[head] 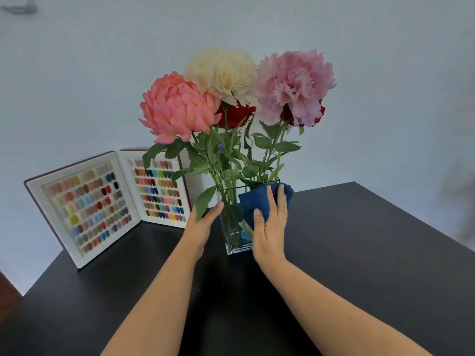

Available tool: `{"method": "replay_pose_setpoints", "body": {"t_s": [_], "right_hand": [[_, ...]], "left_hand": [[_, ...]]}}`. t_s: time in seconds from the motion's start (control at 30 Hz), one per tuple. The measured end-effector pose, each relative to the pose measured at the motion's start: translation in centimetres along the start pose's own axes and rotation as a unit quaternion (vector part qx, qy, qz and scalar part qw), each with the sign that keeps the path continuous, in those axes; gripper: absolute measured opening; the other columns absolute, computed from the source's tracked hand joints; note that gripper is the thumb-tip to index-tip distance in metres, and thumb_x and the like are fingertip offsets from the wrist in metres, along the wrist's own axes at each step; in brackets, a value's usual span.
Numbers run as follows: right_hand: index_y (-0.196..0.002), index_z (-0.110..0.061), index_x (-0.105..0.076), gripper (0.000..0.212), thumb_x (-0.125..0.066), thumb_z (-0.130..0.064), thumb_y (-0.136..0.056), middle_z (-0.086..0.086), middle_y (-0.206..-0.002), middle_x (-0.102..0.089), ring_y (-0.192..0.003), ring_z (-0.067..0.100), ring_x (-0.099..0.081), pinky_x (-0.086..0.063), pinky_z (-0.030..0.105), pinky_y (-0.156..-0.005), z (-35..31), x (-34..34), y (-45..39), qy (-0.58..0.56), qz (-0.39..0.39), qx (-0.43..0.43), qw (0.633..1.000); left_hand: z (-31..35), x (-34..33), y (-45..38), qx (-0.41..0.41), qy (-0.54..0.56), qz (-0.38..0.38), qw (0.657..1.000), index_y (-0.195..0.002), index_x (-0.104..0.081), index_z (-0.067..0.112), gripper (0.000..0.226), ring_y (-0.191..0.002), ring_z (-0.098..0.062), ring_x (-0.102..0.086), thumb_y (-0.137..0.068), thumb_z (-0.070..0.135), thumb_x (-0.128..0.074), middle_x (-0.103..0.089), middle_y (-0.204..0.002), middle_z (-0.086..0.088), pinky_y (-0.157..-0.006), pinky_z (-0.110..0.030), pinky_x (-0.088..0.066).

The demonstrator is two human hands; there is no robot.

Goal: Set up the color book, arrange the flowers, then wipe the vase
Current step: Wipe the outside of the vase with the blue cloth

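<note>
While the right hand (270,222) presses a blue cloth (262,199) flat-fingered against the upright vase (235,237) (mouth up), the left hand (203,222) steadies its opposite side, fingers straight.

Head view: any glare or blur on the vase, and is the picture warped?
Head view: soft, even light, no strong glare on the glass vase; stems show through it. The cloth under the right hand and the left hand are fairly sharp. Wide-angle warp bends the table edges and tilts the color book. The right edge of the picture is smeared.
</note>
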State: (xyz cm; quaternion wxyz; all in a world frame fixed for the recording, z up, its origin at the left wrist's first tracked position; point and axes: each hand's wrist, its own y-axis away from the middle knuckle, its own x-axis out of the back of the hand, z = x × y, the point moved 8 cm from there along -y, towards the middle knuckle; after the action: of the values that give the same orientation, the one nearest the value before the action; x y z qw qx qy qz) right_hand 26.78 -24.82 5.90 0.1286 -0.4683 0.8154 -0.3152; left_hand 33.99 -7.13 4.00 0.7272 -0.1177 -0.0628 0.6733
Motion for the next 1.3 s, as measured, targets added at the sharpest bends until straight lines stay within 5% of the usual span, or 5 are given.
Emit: {"method": "replay_pose_setpoints", "body": {"t_s": [0.33, 0.63, 0.8, 1.07, 1.3], "right_hand": [[-0.148, -0.034, -0.018, 0.055, -0.038, -0.032, -0.097, -0.005, -0.160, 0.004, -0.146, 0.024, 0.008, 0.010, 0.035, -0.117, 0.7, -3.4, 0.7, 0.112, -0.063, 0.117, 0.985], [-0.147, -0.026, -0.027, 0.058, -0.046, -0.032, -0.093, 0.002, -0.159, -0.013, -0.146, 0.027, -0.003, -0.002, 0.050, -0.113, -1.1, -6.0, 2.2, 0.213, -0.158, 0.250, 0.931], [-0.146, -0.024, -0.033, 0.063, -0.049, -0.030, -0.086, -0.001, -0.158, -0.016, -0.146, 0.025, -0.007, -0.011, 0.049, -0.113, 1.0, -6.1, 4.5, 0.335, -0.283, 0.330, 0.836], [-0.145, -0.019, -0.035, 0.078, -0.069, -0.016, -0.075, 0.001, -0.157, -0.020, -0.143, 0.023, -0.017, -0.021, 0.045, -0.112, 1.9, -2.7, 3.4, 0.427, -0.363, 0.442, 0.700], [-0.143, -0.010, -0.039, 0.081, -0.071, -0.001, -0.070, 0.008, -0.153, -0.028, -0.140, 0.029, -0.026, -0.022, 0.051, -0.110, -0.7, -0.5, -0.1, 0.388, -0.298, 0.430, 0.759]], "left_hand": [[-0.2, -0.3, -1.5, 0.024, 0.033, -0.056, 0.998, -0.113, -0.064, 0.039, 0.049, -0.122, -0.016, -0.054, -0.071, 0.062, -0.070, -0.064, -0.123, 0.008, -0.108, -0.040, -0.037], [-2.1, 0.5, -2.3, 0.107, 0.140, -0.065, 0.982, -0.107, -0.073, 0.018, 0.049, -0.097, -0.024, -0.068, -0.065, 0.044, -0.081, -0.069, -0.115, -0.015, -0.078, -0.034, -0.056], [-2.1, 1.1, -2.5, 0.084, 0.101, -0.040, 0.990, -0.115, -0.067, 0.022, 0.022, -0.110, -0.016, -0.063, -0.096, 0.019, -0.054, -0.072, -0.113, 0.002, -0.104, -0.039, -0.039], [-0.8, -0.1, -2.0, 0.039, 0.033, -0.080, 0.995, -0.120, -0.065, 0.031, 0.067, -0.119, -0.007, -0.056, -0.060, 0.052, -0.084, -0.067, -0.123, 0.008, -0.105, -0.037, -0.035], [0.5, -0.6, -1.8, 0.011, -0.027, -0.111, 0.993, -0.124, -0.062, 0.032, 0.063, -0.117, -0.003, -0.057, -0.069, 0.056, -0.079, -0.066, -0.124, 0.010, -0.101, -0.033, -0.038]]}}
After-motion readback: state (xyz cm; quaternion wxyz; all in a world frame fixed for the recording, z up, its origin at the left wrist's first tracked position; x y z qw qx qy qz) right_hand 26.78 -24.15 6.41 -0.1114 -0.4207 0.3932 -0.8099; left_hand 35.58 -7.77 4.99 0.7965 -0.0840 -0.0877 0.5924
